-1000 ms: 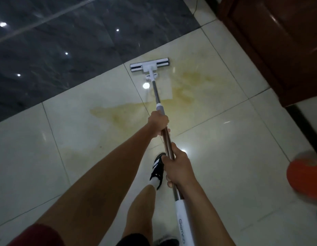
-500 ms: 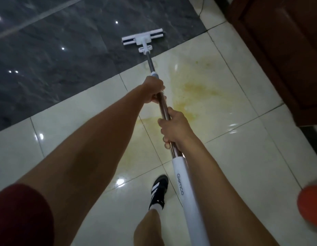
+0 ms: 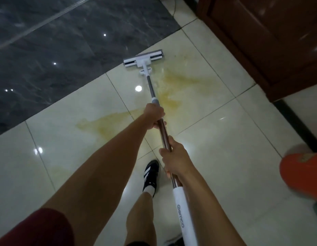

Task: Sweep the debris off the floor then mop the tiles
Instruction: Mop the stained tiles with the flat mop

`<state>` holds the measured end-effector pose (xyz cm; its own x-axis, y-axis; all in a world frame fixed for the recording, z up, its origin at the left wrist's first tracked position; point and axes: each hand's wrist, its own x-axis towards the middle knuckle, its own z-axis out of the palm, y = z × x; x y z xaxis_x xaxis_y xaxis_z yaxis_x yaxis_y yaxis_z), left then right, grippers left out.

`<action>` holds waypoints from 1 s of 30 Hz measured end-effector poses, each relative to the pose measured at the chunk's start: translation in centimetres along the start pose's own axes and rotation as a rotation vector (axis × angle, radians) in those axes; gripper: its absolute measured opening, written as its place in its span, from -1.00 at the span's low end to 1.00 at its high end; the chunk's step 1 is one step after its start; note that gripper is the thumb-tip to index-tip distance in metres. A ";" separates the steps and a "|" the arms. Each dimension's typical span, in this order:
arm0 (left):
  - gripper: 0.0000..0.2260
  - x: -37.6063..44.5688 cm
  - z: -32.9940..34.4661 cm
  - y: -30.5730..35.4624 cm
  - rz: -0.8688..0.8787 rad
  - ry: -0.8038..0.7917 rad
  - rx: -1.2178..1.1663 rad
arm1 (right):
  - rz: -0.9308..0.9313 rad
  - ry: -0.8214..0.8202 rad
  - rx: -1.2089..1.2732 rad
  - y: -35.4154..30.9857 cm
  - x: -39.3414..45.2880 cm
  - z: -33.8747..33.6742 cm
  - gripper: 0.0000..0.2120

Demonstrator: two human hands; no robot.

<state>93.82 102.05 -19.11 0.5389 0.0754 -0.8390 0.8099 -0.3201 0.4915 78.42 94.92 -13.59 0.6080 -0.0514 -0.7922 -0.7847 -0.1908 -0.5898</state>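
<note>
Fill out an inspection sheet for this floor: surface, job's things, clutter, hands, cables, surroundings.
Surface: glossy cream tiles with a yellow stain smeared across several; dark tiles beyond.
Job's things: mop, head flat at the cream-dark border beside the stain.
Clutter: orange object at the right edge, blurred.
Hands: left hand grips the pole higher, right hand lower.
Cables: thin cord at the top, by the cabinet.
Surroundings: brown wooden cabinet at the upper right.
</note>
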 end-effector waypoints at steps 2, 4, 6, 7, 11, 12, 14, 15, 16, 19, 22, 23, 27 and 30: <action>-0.84 -2.5 2.4 -2.5 0.005 -0.018 0.013 | 0.010 0.002 0.029 3.2 -2.5 -1.1 -0.59; -0.82 -5.1 4.8 -5.2 0.003 -0.032 0.024 | 0.012 0.012 0.035 6.8 -5.1 -1.8 -0.58; -0.79 -7.7 6.8 -8.0 -0.002 -0.044 0.031 | 0.013 0.013 0.047 10.1 -7.9 -2.2 -0.52; -0.78 -8.8 7.8 -9.3 -0.010 -0.051 0.032 | 0.026 0.012 0.053 11.6 -9.3 -2.4 -0.47; -0.84 -12.9 11.1 -14.0 -0.024 -0.066 0.057 | 0.066 0.017 0.087 16.5 -14.2 -3.7 -0.50; -0.85 -13.8 11.8 -15.0 -0.026 -0.067 0.067 | 0.073 0.016 0.094 17.5 -15.5 -4.1 -0.53; -0.86 -15.6 13.1 -16.9 -0.046 -0.087 0.079 | 0.082 0.022 0.106 19.1 -18.4 -4.8 -0.54; -0.86 -16.5 13.8 -17.8 -0.053 -0.097 0.083 | 0.091 0.024 0.117 19.9 -19.8 -5.1 -0.52; -0.86 -17.5 14.4 -18.5 -0.061 -0.106 0.090 | 0.100 0.023 0.129 20.6 -21.2 -5.3 -0.50; -0.88 -19.6 16.3 -20.6 -0.113 -0.101 0.038 | 0.099 0.025 0.165 22.8 -24.2 -6.0 -0.46; -0.91 -20.5 17.7 -22.0 -0.075 -0.134 0.123 | 0.114 0.042 0.217 24.2 -25.8 -6.9 -0.42; -0.90 -20.8 18.0 -22.2 -0.055 -0.143 0.145 | 0.117 0.041 0.234 24.5 -26.1 -7.2 -0.42; -0.86 -21.1 18.9 -21.9 0.060 -0.103 0.247 | 0.091 0.052 0.259 24.7 -26.5 -8.1 -0.46; -0.78 -20.6 19.1 -20.8 0.105 -0.096 0.303 | 0.029 0.111 0.189 24.4 -25.0 -8.1 -0.59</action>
<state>61.47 89.10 -16.47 0.5798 -0.0572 -0.8127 0.6381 -0.5884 0.4966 45.07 83.66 -6.86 0.5859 -0.1639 -0.7936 -0.8046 -0.0010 -0.5938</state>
